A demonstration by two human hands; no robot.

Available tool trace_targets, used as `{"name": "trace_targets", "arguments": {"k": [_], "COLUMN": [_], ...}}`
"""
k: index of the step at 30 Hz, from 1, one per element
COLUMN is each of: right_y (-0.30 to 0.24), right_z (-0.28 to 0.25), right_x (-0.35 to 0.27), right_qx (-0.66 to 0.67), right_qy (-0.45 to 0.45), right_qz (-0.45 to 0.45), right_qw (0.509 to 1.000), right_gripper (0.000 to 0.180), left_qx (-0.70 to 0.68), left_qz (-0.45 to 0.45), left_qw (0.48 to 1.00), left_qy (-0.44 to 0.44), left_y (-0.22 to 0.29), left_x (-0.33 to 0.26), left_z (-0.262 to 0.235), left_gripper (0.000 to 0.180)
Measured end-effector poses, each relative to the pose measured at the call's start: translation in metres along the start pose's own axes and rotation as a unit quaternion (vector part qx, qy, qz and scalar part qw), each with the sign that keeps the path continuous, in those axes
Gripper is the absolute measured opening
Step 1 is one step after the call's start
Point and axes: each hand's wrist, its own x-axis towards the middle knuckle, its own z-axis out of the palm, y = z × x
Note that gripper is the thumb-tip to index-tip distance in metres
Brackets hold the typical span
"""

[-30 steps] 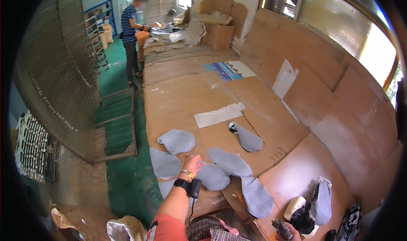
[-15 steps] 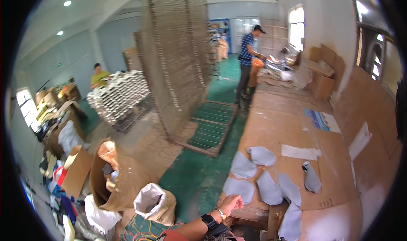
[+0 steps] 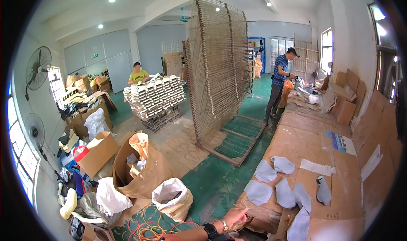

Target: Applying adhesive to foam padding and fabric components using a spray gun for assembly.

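Note:
My left hand [image 3: 235,218], with a gold watch [image 3: 224,225] and a black band [image 3: 210,231] on its wrist, hovers by the near left corner of the cardboard-covered table [image 3: 271,143]. Its fingers look curled in, and no object shows in them. Closest to it lies a grey fabric piece [image 3: 258,193]. Several like pieces of rounded shape are spread about, such as one grey piece [image 3: 285,193] to the right and another long grey piece [image 3: 299,225] at the near edge. A narrower grey piece with a dark end [image 3: 323,191] lies apart. My right hand is out of view.
On the floor stand an open white sack [image 3: 171,198], a big carton [image 3: 148,173] and coiled hoses [image 3: 146,229]. A tall wire rack [image 3: 220,71] rises mid-room. A person in blue [image 3: 280,71] works at the table's far end; another in yellow [image 3: 137,75] stands behind stacked white pieces [image 3: 154,96].
My view has tilted up and turned left, so the scene sits lower and further right. My left hand stays near the table corner. The grey pieces appear to lie as before.

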Motion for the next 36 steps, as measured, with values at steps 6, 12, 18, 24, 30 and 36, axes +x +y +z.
{"name": "trace_targets", "arguments": {"k": [6,12,18,24,30,36], "right_y": [-0.052,-0.054,-0.012,-0.008,-0.011,-0.009], "right_z": [-0.003,0.001,0.017,0.015,0.013,0.010], "right_x": [-0.024,-0.004,0.016,0.017,0.020,0.022], "right_qx": [0.109,0.183,0.158,0.146,0.138,0.134], "right_qy": [0.072,0.046,0.022,0.023,0.017,0.016], "right_qz": [0.083,-0.053,-0.047,-0.029,-0.021,-0.015], "right_qw": [0.988,0.981,0.986,0.989,0.990,0.991], "right_gripper": [0.040,0.045,0.040,0.039,0.039,0.038], "left_qx": [0.089,0.290,0.309,0.309,0.296,0.309], "left_qz": [0.084,0.256,0.578,0.594,0.563,0.532], "left_qw": [0.990,0.885,0.700,0.654,0.689,0.724], "left_qy": [-0.069,-0.259,-0.282,-0.352,-0.346,-0.312], "left_y": [0.010,0.068,0.090,0.078,0.083,0.086], "left_x": [-0.016,-0.055,-0.087,-0.081,-0.085,-0.091], "left_z": [0.048,0.106,0.153,0.147,0.137,0.136], "left_gripper": [0.024,0.029,0.023,0.019,0.017,0.017]}}
